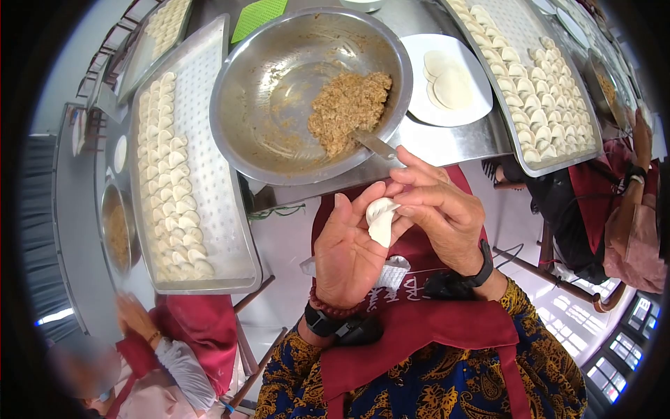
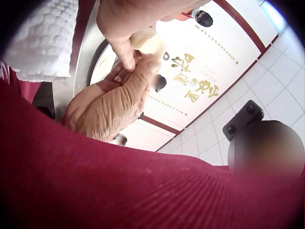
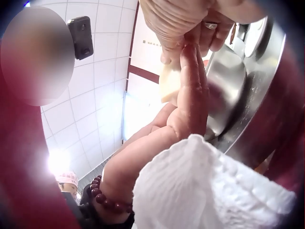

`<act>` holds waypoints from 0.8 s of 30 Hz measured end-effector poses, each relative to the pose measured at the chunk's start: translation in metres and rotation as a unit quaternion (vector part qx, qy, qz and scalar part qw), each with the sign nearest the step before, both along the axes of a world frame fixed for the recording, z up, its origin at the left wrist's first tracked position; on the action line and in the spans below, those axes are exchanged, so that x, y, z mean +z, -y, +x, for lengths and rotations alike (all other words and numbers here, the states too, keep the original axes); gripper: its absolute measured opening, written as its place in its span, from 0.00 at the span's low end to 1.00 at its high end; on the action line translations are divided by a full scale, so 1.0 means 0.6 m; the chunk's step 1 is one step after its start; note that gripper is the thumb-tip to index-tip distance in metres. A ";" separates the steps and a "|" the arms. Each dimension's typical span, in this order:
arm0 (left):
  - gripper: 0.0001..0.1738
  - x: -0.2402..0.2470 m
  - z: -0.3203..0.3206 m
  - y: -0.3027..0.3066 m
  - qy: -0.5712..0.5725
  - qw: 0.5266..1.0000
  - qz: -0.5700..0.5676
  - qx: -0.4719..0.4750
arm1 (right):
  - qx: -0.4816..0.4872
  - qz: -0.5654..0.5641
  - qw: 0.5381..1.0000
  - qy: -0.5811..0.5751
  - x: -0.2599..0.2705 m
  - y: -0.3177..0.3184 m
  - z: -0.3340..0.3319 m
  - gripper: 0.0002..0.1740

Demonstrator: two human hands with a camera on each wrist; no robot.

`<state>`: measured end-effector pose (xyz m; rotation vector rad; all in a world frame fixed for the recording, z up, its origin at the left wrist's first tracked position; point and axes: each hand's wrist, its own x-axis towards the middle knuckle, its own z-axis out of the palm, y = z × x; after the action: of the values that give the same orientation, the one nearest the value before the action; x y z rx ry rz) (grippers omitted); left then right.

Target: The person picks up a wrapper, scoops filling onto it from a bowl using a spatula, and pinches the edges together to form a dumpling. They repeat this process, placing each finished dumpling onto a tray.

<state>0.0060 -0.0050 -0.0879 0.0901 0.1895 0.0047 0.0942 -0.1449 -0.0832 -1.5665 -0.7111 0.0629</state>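
A partly folded dumpling (image 1: pixel 381 218) lies across the fingers of my upturned left hand (image 1: pixel 345 251), whose thumb stands apart. My right hand (image 1: pixel 447 213) pinches the wrapper's edge between thumb and fingers. One end looks gathered, while a white flap hangs toward the left palm. In the left wrist view the pale dumpling (image 2: pixel 150 44) shows between both hands; the right wrist view shows its dough (image 3: pixel 169 83) beside the left fingers. Just beyond the hands stands a steel bowl (image 1: pixel 255 91) with minced filling (image 1: pixel 349 105) and a metal utensil handle (image 1: pixel 375 144).
A white plate (image 1: pixel 474 105) carries several round wrappers (image 1: pixel 452 85). Trays of dumplings stand left (image 1: pixel 209 202) and right (image 1: pixel 558 157). A green mat (image 1: pixel 257 17) lies behind the bowl. Other people sit at lower left (image 1: pixel 192 342) and far right (image 1: pixel 631 223).
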 end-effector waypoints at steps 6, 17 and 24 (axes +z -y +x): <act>0.33 0.009 -0.002 0.000 -0.030 0.993 0.111 0.003 | 0.004 0.003 0.997 -0.075 0.004 0.002 -0.001 0.11; 0.38 0.030 0.001 0.005 -0.090 0.962 0.253 -0.053 | 0.099 -0.053 0.993 0.019 -0.012 0.004 0.003 0.09; 0.37 0.028 0.001 0.000 -0.105 0.962 0.244 -0.064 | 0.106 -0.066 0.992 -0.033 -0.005 0.006 0.003 0.06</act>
<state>0.0068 -0.0052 -0.0712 0.5974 0.3919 -0.0884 0.0963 -0.1485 -0.0864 -1.6019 -0.8328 0.3226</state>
